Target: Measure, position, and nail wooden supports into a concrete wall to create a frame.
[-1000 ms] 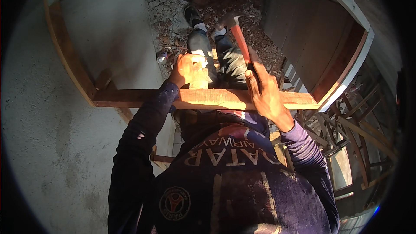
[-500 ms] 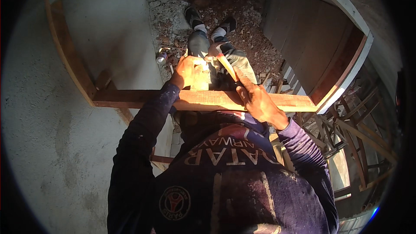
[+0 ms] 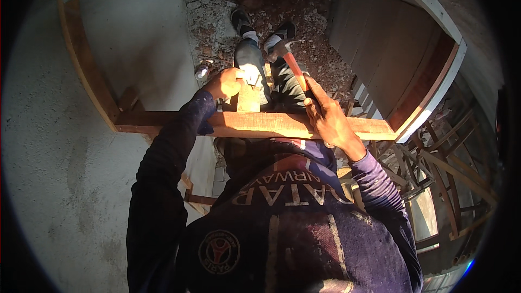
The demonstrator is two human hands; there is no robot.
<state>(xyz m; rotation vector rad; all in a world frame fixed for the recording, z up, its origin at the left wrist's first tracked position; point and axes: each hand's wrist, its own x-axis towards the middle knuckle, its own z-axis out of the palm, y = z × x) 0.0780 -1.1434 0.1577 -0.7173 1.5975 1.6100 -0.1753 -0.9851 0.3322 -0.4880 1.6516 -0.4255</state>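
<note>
A claw hammer (image 3: 294, 69) with a red-orange handle is gripped in my right hand (image 3: 332, 122), just over the frame's near rail. Its metal head is raised beyond that rail, to the right of my left hand (image 3: 223, 83) and apart from it. The left fingers are pinched together at a small, brightly lit piece (image 3: 249, 77); glare hides what it is and what they hold. Below it, a short pale wood block (image 3: 249, 100) reaches to the near rail of a large wooden frame (image 3: 260, 125). The rail runs across in front of my chest.
A pale rough wall (image 3: 59, 184) lies on the left. Rubble (image 3: 209, 27) covers the ground around my shoes, with a small can-like container (image 3: 202, 72) beside it. Dark boards (image 3: 380, 43) show inside the frame's right side. Wooden pieces (image 3: 450, 173) are piled at the right.
The hammer head has moved right and away from the left hand, and the right hand has shifted slightly right. My left hand has drawn a little left, uncovering the lit piece and block.
</note>
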